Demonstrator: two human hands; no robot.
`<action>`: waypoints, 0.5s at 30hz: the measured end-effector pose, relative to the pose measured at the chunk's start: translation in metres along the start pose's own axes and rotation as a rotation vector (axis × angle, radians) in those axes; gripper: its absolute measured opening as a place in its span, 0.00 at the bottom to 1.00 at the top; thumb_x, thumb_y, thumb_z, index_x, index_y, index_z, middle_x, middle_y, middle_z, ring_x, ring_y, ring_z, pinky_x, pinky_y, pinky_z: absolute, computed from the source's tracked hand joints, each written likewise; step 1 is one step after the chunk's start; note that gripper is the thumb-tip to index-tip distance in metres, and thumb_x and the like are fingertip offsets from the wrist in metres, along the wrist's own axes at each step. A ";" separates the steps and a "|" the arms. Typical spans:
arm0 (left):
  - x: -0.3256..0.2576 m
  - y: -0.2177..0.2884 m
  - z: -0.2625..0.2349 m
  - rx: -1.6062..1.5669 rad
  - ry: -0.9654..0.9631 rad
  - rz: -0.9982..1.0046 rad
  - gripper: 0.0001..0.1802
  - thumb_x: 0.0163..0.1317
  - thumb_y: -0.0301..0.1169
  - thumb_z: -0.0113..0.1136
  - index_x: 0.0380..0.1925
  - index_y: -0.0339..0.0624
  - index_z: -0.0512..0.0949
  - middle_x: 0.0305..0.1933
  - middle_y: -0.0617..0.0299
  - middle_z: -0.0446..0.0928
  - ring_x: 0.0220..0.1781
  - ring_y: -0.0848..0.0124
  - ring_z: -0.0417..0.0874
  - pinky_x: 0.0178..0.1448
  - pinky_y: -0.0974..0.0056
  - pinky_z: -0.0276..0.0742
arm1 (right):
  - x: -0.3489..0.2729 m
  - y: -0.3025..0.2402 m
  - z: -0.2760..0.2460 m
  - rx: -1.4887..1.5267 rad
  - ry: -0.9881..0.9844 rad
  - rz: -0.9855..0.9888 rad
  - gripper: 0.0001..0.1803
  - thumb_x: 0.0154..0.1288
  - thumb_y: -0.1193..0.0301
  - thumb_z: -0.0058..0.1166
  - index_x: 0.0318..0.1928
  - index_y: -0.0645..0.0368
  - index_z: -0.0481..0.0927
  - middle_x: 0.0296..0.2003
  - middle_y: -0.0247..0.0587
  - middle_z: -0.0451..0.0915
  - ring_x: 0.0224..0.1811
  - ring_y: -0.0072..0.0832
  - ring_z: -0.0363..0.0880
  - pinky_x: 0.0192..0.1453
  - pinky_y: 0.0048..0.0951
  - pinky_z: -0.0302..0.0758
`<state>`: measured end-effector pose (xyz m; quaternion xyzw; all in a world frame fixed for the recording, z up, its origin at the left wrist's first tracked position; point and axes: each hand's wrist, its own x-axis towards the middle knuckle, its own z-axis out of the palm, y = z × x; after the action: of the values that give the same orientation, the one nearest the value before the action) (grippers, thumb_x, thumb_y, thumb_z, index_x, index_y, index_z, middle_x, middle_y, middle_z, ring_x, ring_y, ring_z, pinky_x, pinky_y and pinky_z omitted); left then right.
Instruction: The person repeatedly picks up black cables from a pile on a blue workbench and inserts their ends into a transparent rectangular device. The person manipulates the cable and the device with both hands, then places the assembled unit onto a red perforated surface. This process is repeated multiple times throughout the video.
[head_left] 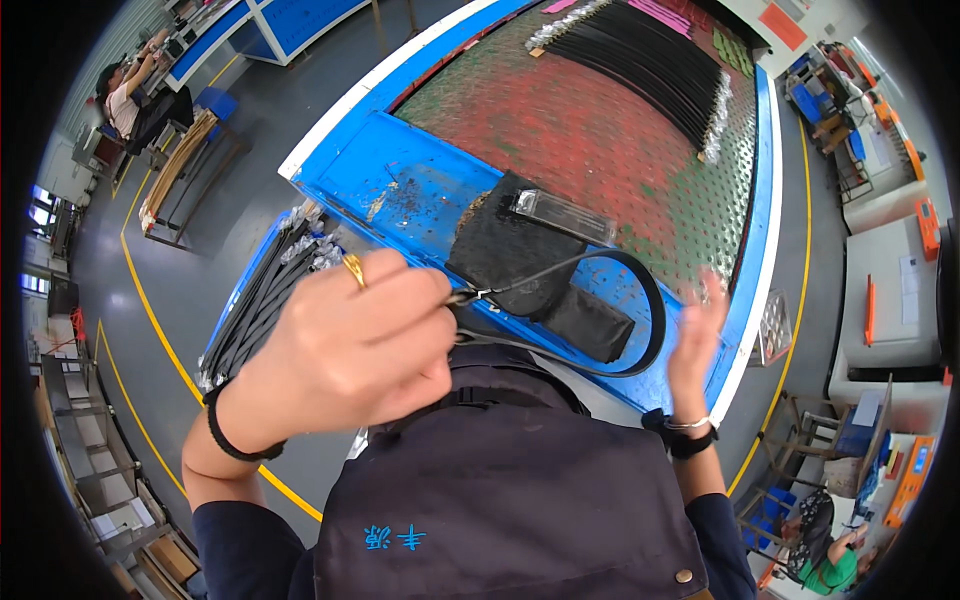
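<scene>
My left hand point(350, 340), with a gold ring, is closed on the ends of a black strap point(657, 310), near a small metal clasp. The strap bows out to the right in a loop over the blue table edge point(400, 165). Just right of that loop, my right hand point(697, 345) is raised, its outstretched fingers smeared by motion and apart from the strap. Beneath the loop lie a black pad point(485, 245) and a dark, block-like piece point(592, 323). A flat, shiny rectangular piece point(565, 216) rests on the pad.
Across the red-green textured surface point(560, 130) lies a row of black straps point(640, 60) with wrapped ends. More straps point(270, 290) fill a blue-edged holder at the left. One person point(130, 100) sits at the far left, another point(835, 565) at the lower right.
</scene>
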<state>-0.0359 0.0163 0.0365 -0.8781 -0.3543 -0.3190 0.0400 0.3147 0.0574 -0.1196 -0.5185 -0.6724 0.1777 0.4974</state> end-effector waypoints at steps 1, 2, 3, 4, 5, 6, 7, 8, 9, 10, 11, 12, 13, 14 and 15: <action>0.000 -0.002 -0.004 -0.017 -0.003 -0.014 0.12 0.24 0.20 0.55 0.18 0.39 0.74 0.28 0.59 0.72 0.20 0.66 0.70 0.21 0.66 0.63 | -0.013 0.010 0.009 -0.255 -0.158 -0.091 0.23 0.64 0.61 0.46 0.55 0.62 0.70 0.62 0.47 0.62 0.67 0.44 0.55 0.68 0.47 0.50; 0.000 -0.004 -0.006 -0.036 -0.006 -0.023 0.12 0.24 0.20 0.55 0.18 0.39 0.74 0.27 0.60 0.72 0.20 0.66 0.70 0.21 0.66 0.63 | -0.026 0.017 0.017 -0.512 -0.313 -0.183 0.18 0.59 0.66 0.54 0.49 0.57 0.78 0.61 0.43 0.64 0.69 0.46 0.52 0.68 0.54 0.47; 0.001 -0.006 -0.009 -0.055 -0.008 -0.032 0.12 0.24 0.20 0.55 0.18 0.39 0.74 0.27 0.60 0.72 0.20 0.66 0.69 0.21 0.66 0.63 | -0.040 0.028 0.024 -0.528 -0.413 -0.175 0.18 0.58 0.65 0.54 0.49 0.56 0.78 0.61 0.43 0.64 0.69 0.47 0.51 0.68 0.56 0.45; 0.002 -0.007 -0.009 -0.084 -0.005 -0.026 0.12 0.23 0.20 0.54 0.17 0.39 0.74 0.26 0.60 0.72 0.20 0.66 0.69 0.21 0.66 0.63 | -0.051 0.036 0.030 -0.547 -0.509 -0.162 0.18 0.56 0.65 0.55 0.48 0.54 0.79 0.61 0.42 0.64 0.69 0.48 0.50 0.68 0.57 0.43; 0.005 -0.008 -0.010 -0.107 -0.022 -0.024 0.12 0.23 0.20 0.54 0.17 0.39 0.74 0.26 0.60 0.72 0.20 0.66 0.68 0.21 0.66 0.62 | -0.058 0.042 0.032 -0.566 -0.605 -0.146 0.19 0.55 0.64 0.56 0.48 0.53 0.79 0.62 0.41 0.64 0.70 0.49 0.48 0.68 0.59 0.41; 0.006 -0.008 -0.013 -0.120 -0.039 -0.031 0.11 0.23 0.20 0.54 0.16 0.39 0.73 0.26 0.61 0.72 0.20 0.66 0.68 0.21 0.66 0.62 | -0.051 0.037 0.030 -0.517 -0.618 -0.104 0.15 0.54 0.64 0.57 0.43 0.52 0.82 0.62 0.41 0.64 0.69 0.49 0.48 0.68 0.59 0.41; 0.007 -0.009 -0.013 -0.135 -0.057 -0.037 0.11 0.23 0.20 0.54 0.16 0.39 0.73 0.26 0.61 0.72 0.20 0.66 0.68 0.21 0.66 0.62 | -0.034 0.019 0.024 -0.569 -0.623 -0.130 0.12 0.54 0.64 0.57 0.38 0.52 0.84 0.62 0.40 0.65 0.69 0.49 0.49 0.68 0.59 0.40; 0.009 -0.008 -0.015 -0.161 -0.073 -0.037 0.10 0.23 0.21 0.54 0.15 0.39 0.73 0.26 0.61 0.72 0.20 0.66 0.68 0.21 0.66 0.62 | -0.022 0.015 0.019 -0.560 -0.539 -0.157 0.11 0.55 0.63 0.56 0.36 0.53 0.84 0.61 0.40 0.66 0.69 0.49 0.50 0.69 0.58 0.41; 0.011 -0.009 -0.016 -0.188 -0.089 -0.030 0.10 0.23 0.21 0.54 0.15 0.40 0.73 0.25 0.61 0.72 0.20 0.66 0.68 0.21 0.66 0.62 | -0.011 0.014 0.013 -0.552 -0.448 -0.180 0.11 0.56 0.63 0.55 0.35 0.53 0.85 0.61 0.40 0.67 0.69 0.49 0.50 0.69 0.57 0.41; 0.012 -0.009 -0.017 -0.213 -0.098 -0.031 0.09 0.24 0.22 0.54 0.14 0.40 0.73 0.25 0.61 0.72 0.20 0.66 0.68 0.21 0.66 0.61 | 0.007 -0.001 0.006 -0.453 -0.411 -0.162 0.12 0.58 0.62 0.53 0.36 0.53 0.84 0.61 0.40 0.67 0.69 0.49 0.50 0.69 0.56 0.41; 0.014 -0.010 -0.018 -0.242 -0.107 -0.023 0.09 0.24 0.22 0.54 0.14 0.40 0.73 0.25 0.61 0.72 0.20 0.67 0.68 0.21 0.66 0.61 | 0.025 -0.024 -0.007 -0.360 -0.371 -0.140 0.13 0.60 0.61 0.51 0.38 0.52 0.84 0.61 0.40 0.67 0.69 0.49 0.51 0.69 0.54 0.42; 0.016 -0.008 -0.019 -0.260 -0.121 -0.017 0.09 0.24 0.23 0.54 0.14 0.40 0.73 0.25 0.61 0.72 0.20 0.67 0.68 0.22 0.66 0.62 | 0.040 -0.052 -0.015 -0.290 -0.361 -0.228 0.14 0.62 0.61 0.48 0.41 0.50 0.84 0.61 0.41 0.67 0.69 0.49 0.51 0.69 0.53 0.42; 0.018 -0.008 -0.019 -0.283 -0.137 -0.010 0.08 0.24 0.23 0.54 0.14 0.41 0.73 0.24 0.62 0.72 0.20 0.67 0.68 0.22 0.66 0.62 | 0.050 -0.083 -0.021 -0.222 -0.350 -0.313 0.15 0.65 0.60 0.45 0.43 0.49 0.83 0.60 0.42 0.67 0.69 0.49 0.51 0.69 0.52 0.43; 0.020 -0.006 -0.020 -0.304 -0.145 -0.009 0.08 0.25 0.23 0.54 0.14 0.41 0.74 0.24 0.62 0.72 0.20 0.67 0.69 0.22 0.66 0.62 | 0.056 -0.109 -0.026 -0.258 -0.390 -0.450 0.15 0.65 0.59 0.45 0.45 0.46 0.82 0.60 0.42 0.68 0.68 0.48 0.51 0.69 0.52 0.42; 0.022 -0.004 -0.020 -0.324 -0.152 -0.005 0.08 0.25 0.23 0.54 0.14 0.41 0.74 0.24 0.62 0.72 0.20 0.67 0.69 0.22 0.66 0.62 | 0.059 -0.129 -0.029 -0.296 -0.425 -0.588 0.16 0.65 0.57 0.45 0.48 0.44 0.81 0.60 0.42 0.68 0.68 0.48 0.52 0.69 0.53 0.41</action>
<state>-0.0375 0.0266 0.0642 -0.8938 -0.3023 -0.3048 -0.1297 0.2749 0.0497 0.0192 -0.3216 -0.8987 0.0324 0.2964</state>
